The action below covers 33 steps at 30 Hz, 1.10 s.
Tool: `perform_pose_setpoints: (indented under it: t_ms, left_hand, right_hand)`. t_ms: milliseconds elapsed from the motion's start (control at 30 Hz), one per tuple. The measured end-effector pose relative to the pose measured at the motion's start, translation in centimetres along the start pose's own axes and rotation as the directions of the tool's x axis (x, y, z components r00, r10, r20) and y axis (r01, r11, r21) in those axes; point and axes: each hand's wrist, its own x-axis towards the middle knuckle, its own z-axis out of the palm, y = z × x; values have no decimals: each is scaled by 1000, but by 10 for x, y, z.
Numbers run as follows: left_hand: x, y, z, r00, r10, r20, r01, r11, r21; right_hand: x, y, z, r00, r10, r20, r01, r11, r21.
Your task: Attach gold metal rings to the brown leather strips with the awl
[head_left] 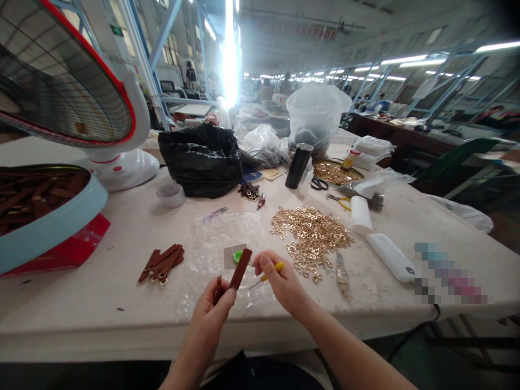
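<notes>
My left hand (215, 306) is closed round a brown leather strap (242, 266), which sticks up and leans to the right. Just right of it, my right hand (280, 276) pinches a thin tool with a yellow handle (278, 266), its slim tip pointing down and left. Whether a ring is also between those fingers I cannot make out. Behind the strap lies a grey card with a bright green piece (236, 257) on a clear plastic sheet (203, 244). To the right spreads a heap of gold metal rings (312, 233). Brown straps with rings (164, 262) lie in a pile at left.
A fan (134, 168) and a light-blue tub (60, 219) of brown straps stand at left. Behind are a black plastic bag (199, 162), a black cylinder (298, 167) and a tray of rings (337, 173). Yellow-handled pliers (344, 203) and a white box (390, 257) lie at right.
</notes>
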Motion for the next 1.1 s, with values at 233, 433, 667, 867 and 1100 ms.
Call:
perform_pose_setpoints:
  t_ms: [233,433,667,867,1100]
  left_hand:
    - [12,2,-13,992,-44,-120,25,988,-155]
    - [11,-1,-15,984,-16,-175,-6,992,-124]
    - [12,-4,-17,989,-16,-146,4,997,-82]
    - [14,-7,-14,989,-11,-150,4,999,-46]
    - [12,-6,-12,997,-31,-76,33,999,28]
  right_hand:
    - [35,25,10,968,34,-247,3,989,148]
    - [51,44,28,973,3,-230,19,995,94]
    - [51,43,27,976,-7,-217,29,995,101]
    - [52,47,26,973,15,-232,21,988,152]
    - [26,11,10,948,127,-293,30,879,476]
